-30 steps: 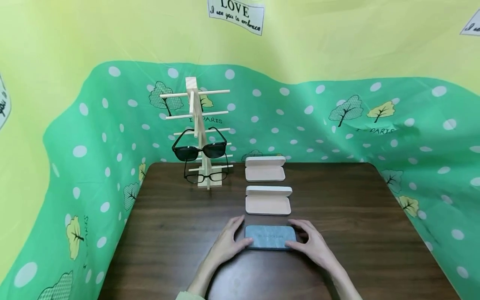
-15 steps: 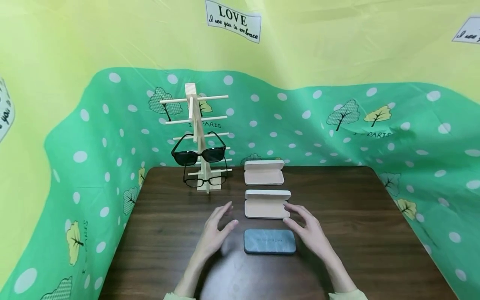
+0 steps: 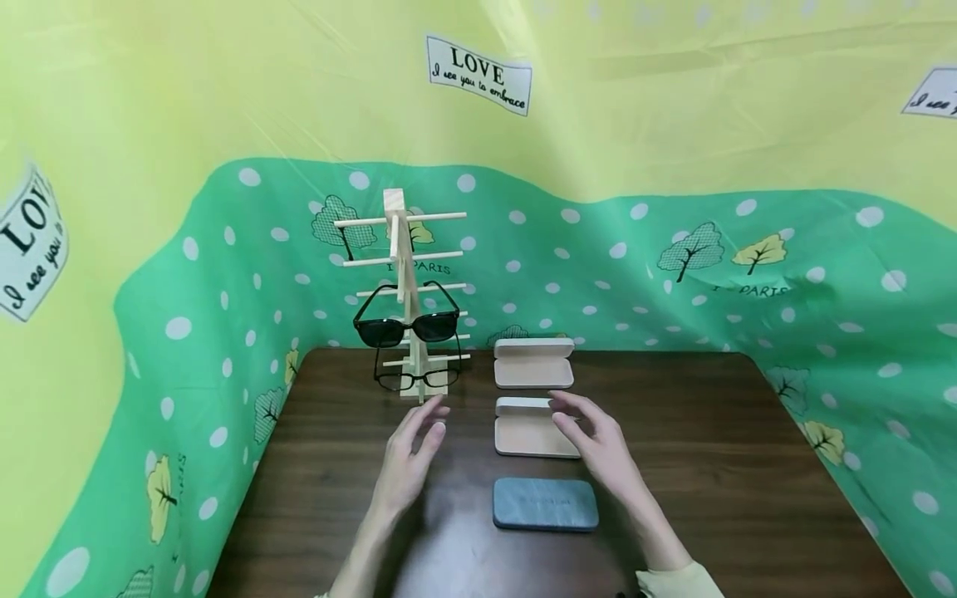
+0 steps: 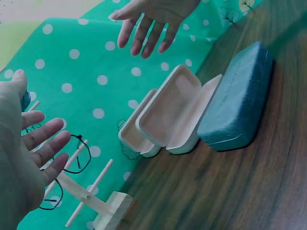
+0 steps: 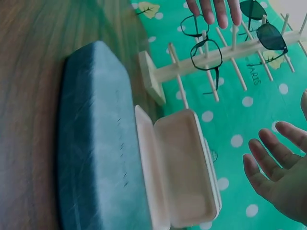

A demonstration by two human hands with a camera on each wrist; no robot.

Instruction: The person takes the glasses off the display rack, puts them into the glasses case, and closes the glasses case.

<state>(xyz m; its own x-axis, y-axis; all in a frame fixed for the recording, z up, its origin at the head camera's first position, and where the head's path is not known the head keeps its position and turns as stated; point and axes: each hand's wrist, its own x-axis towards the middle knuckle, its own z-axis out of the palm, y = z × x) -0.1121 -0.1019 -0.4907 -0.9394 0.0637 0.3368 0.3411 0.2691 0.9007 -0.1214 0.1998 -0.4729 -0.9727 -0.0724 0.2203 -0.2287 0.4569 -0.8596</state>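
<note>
My left hand [image 3: 404,465] hovers over the table left of the cases, in front of the glasses stand [image 3: 404,257], and holds nothing. My right hand [image 3: 601,444] is raised with fingers relaxed; in the head view it overlaps the right end of an open pale-lined glasses case [image 3: 534,438]. Nearest to me lies a closed blue glasses case [image 3: 544,504], untouched by either hand. Both hands show spread fingers in the left wrist view, the left hand [image 4: 31,158] low at the left and the right hand [image 4: 160,19] at the top.
Behind stands a second open glasses case [image 3: 534,374]. Black sunglasses [image 3: 383,333] hang on the wooden stand, with thin-framed glasses [image 5: 206,55] below them. A patterned cloth [image 3: 583,241] encloses the back and sides of the brown table [image 3: 748,465].
Both hands have let go of the blue case, then risen and moved forward; the left also went further left. The head view has tilted up slightly, lowering the scene in frame.
</note>
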